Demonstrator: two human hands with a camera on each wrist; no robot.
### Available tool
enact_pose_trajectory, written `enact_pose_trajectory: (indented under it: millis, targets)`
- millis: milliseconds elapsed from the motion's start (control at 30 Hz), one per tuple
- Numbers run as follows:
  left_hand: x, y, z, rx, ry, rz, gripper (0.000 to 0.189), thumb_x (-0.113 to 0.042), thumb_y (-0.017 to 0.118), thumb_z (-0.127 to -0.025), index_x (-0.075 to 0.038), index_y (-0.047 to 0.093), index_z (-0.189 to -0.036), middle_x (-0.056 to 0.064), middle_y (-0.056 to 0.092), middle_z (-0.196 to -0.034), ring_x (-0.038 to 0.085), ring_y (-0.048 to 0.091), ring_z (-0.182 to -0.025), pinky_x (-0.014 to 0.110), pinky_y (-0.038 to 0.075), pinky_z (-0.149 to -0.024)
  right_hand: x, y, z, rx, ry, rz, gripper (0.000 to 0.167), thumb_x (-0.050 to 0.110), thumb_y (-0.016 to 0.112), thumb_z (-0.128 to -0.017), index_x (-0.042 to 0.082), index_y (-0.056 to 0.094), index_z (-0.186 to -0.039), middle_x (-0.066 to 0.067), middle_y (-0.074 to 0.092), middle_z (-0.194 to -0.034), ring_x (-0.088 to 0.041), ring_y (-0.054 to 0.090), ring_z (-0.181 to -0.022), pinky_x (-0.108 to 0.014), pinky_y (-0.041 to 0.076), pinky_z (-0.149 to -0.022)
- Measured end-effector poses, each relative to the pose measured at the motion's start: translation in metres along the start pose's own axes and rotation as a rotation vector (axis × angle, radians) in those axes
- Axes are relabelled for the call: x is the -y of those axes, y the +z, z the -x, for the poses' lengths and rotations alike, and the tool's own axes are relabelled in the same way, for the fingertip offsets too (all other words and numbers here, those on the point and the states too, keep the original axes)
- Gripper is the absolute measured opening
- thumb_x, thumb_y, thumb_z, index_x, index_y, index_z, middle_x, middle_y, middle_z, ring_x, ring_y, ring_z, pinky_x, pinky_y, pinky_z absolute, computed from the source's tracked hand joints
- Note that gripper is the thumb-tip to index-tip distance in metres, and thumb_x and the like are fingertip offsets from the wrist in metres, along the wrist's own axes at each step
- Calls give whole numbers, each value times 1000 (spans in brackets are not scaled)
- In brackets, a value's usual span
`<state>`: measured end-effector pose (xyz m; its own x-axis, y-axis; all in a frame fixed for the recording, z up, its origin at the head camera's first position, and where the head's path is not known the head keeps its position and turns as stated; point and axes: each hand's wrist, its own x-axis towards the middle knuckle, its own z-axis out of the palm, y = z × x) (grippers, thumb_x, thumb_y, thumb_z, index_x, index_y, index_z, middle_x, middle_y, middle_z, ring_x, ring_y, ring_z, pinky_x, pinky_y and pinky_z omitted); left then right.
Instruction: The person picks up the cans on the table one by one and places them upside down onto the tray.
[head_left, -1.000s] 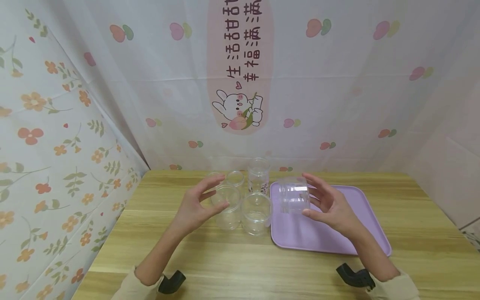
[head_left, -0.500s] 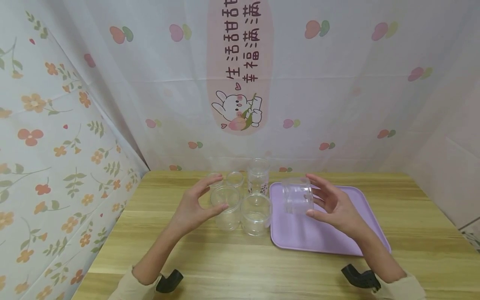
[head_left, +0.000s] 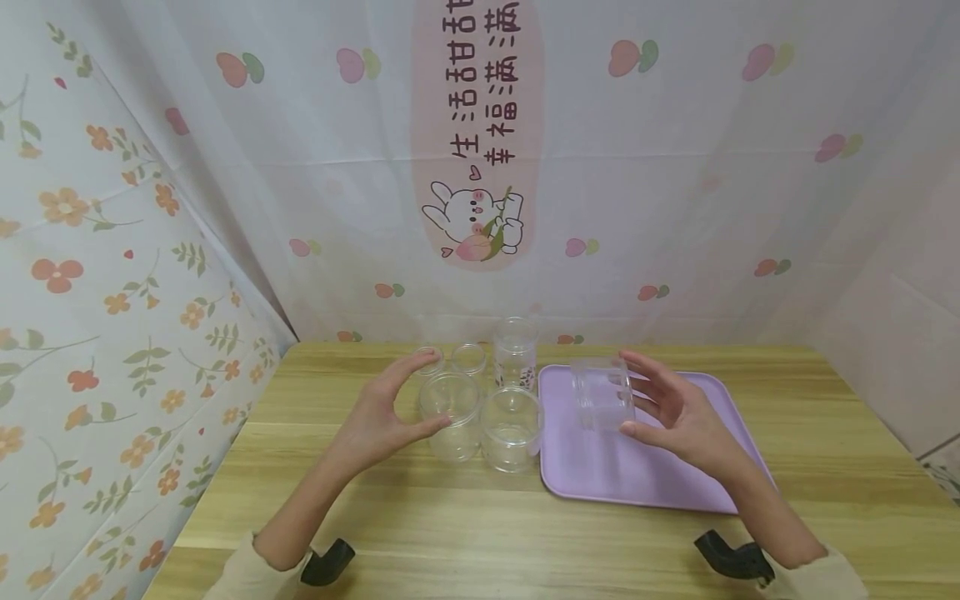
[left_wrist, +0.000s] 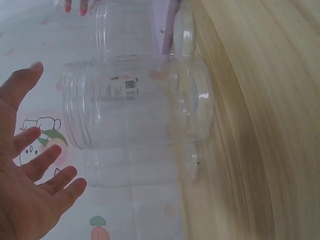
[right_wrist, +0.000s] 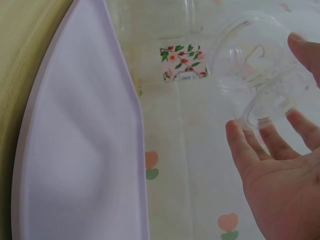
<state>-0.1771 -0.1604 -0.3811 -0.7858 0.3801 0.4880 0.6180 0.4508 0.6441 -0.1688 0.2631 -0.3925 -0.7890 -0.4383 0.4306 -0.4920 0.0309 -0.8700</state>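
My right hand (head_left: 678, 421) grips a clear jar (head_left: 600, 396) by one end, thumb below and fingers above. The jar lies tipped on its side in the air over the purple tray (head_left: 637, 479), its other end pointing left. In the right wrist view the fingertips (right_wrist: 237, 132) spread around the transparent jar (right_wrist: 245, 55). My left hand (head_left: 375, 425) is spread with thumb and fingers apart, at the rim of an upright clear jar (head_left: 453, 437) at the front left. In the left wrist view its fingers (left_wrist: 60, 180) stay apart from the threaded jar (left_wrist: 135, 105).
Next to that jar stands another wide clear jar (head_left: 512, 450), close to the tray's left edge. Behind are a taller jar (head_left: 516, 371) with a floral label (right_wrist: 183, 63) and smaller clear jars (head_left: 469, 360). A printed curtain (head_left: 337, 292) hangs behind the wooden table (head_left: 450, 533).
The right hand has moved slightly right with the jar, farther over the tray. The left hand has drifted slightly left, its fingers still spread. The standing jars have stayed put.
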Motion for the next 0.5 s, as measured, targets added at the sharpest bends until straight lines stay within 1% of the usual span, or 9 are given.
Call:
enact_pose_trajectory:
  millis: [167, 433, 500]
  targets:
    - [2, 0, 1, 11, -3, -20, 79, -23, 93, -76, -13, 54, -145, 6, 52, -148, 22, 42, -140, 48, 35, -113, -1, -2, 2, 2, -4, 33, 88, -24, 73, -79, -6, 31, -154, -14, 35, -158, -30, 44, -138, -29, 43, -106]
    - [4, 0, 2, 25, -20, -64, 81, -26, 92, -77, -10, 53, -146, 10, 50, -150, 24, 41, -141, 49, 35, -113, -1, -3, 3, 3, -6, 46, 87, -23, 74, -79, -8, 31, -154, -14, 36, -158, -32, 44, -137, -29, 43, -105]
    - [4, 0, 2, 29, -28, -75, 81, -27, 92, -77, -11, 53, -146, 10, 49, -151, 24, 41, -141, 50, 35, -113, -1, -3, 4, 4, -2, 60, 88, -22, 74, -79, -6, 32, -154, -14, 36, -158, -33, 44, -137, -29, 44, -105]
